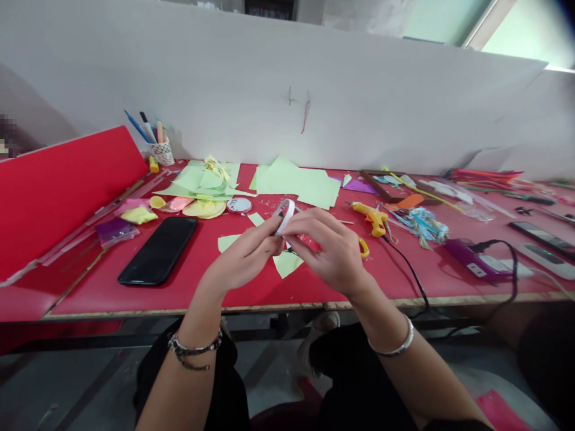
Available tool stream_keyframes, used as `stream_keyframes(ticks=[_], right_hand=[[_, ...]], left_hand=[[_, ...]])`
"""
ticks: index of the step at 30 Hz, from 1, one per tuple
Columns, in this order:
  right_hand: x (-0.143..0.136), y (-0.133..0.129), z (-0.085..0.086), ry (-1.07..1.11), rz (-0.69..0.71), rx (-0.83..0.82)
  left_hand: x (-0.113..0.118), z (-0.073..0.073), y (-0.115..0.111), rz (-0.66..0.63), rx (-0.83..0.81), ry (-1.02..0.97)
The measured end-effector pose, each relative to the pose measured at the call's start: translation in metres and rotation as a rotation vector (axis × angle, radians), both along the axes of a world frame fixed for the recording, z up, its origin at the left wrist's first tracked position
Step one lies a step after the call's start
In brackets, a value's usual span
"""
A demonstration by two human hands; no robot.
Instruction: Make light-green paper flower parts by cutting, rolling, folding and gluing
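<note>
A narrow white ring that looks like a roll of tape (pixel 288 214) is held up over the middle of the red table. My left hand (pixel 247 254) grips it from the left, fingers closed around its lower side. At its right edge, the fingertips of my right hand (pixel 326 248) are pinched together against the roll; what lies exactly between them is too small to make out. Below my hands are cut pieces of pale green paper (pixel 285 264). The yellow handle loop (pixel 363 248) of a partly hidden tool shows beside my right hand.
A black phone (pixel 158 251) lies left, near small bags of clay (pixel 139 214). Green paper sheets (pixel 299 182) and a pen cup (pixel 160 151) stand at the back. To the right are a corded yellow glue gun (pixel 371 216) and a purple device (pixel 478 260).
</note>
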State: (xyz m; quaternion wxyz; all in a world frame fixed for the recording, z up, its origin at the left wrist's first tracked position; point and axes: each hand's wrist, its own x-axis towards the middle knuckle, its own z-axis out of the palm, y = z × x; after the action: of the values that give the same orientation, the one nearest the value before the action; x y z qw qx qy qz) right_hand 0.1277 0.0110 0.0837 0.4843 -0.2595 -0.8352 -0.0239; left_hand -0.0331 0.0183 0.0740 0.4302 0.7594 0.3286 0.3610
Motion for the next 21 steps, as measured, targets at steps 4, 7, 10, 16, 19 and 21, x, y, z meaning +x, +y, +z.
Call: stream_keyframes(ticks=[4,7,10,16,19,21], right_hand=[[-0.002,0.002,-0.002,-0.040,-0.073,0.010],[-0.001,0.004,-0.004,-0.076,-0.121,0.045],[0.001,0.005,-0.006,-0.063,-0.141,0.077],[0.005,-0.001,-0.010,-0.015,-0.130,0.080],[0.006,-0.006,-0.012,-0.014,-0.124,0.089],[0.007,-0.010,-0.011,-0.023,-0.143,0.089]], left_hand=[[0.001,0.001,0.000,0.019,0.004,0.012],[0.001,0.000,0.001,0.049,0.038,0.048],[0.002,-0.002,0.002,0.073,0.095,0.049],[0.005,-0.004,0.003,0.117,0.180,0.032],[0.005,-0.001,0.003,0.063,0.209,0.061],[0.005,0.001,0.003,0.020,0.209,0.062]])
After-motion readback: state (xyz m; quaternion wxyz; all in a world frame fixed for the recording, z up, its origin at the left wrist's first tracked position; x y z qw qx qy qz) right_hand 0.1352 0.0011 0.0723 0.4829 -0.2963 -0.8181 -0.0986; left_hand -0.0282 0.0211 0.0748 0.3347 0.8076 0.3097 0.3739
